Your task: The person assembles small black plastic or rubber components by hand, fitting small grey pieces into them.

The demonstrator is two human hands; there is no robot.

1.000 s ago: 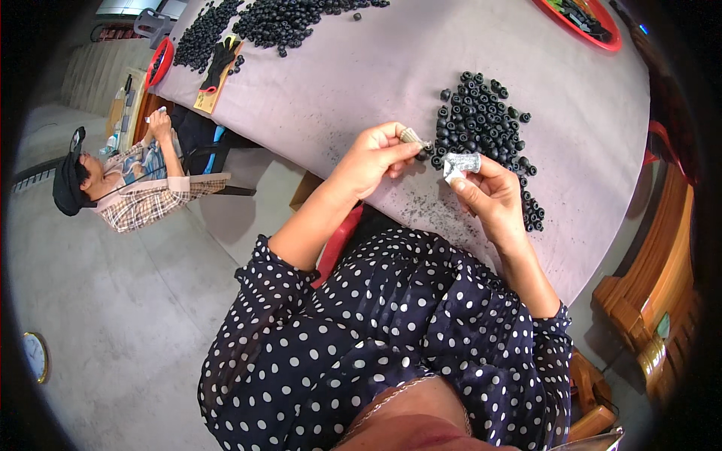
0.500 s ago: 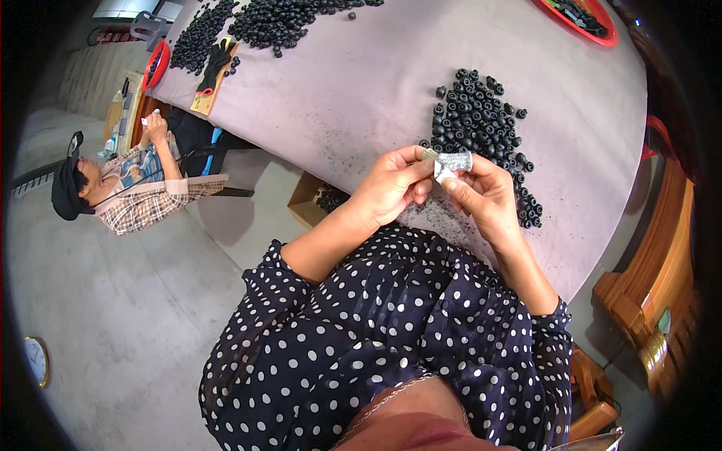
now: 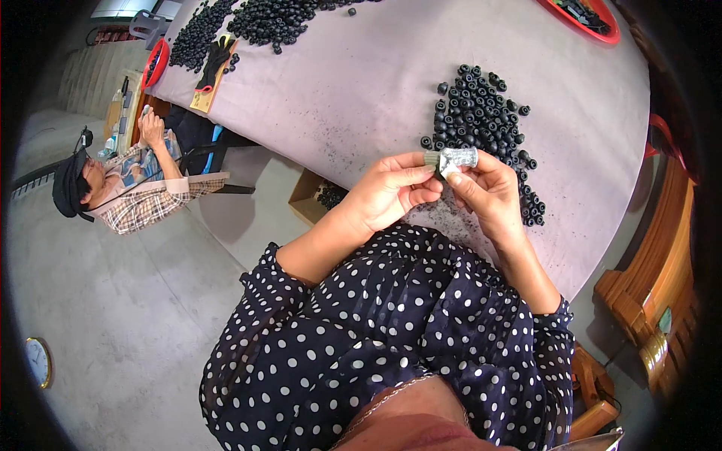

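Both hands are closing on a small silvery metal part (image 3: pixel 457 159) held above the table's (image 3: pixel 361 113) near edge, left hand (image 3: pixel 391 192) steadying, right hand (image 3: pixel 485 188) pinching firmly.

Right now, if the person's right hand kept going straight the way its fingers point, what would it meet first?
The right hand points up and away toward the heap of small black ring-shaped parts on the grey table. It would probably reach that heap first, though depth is hard to judge. It pinches a small silvery metal piece.
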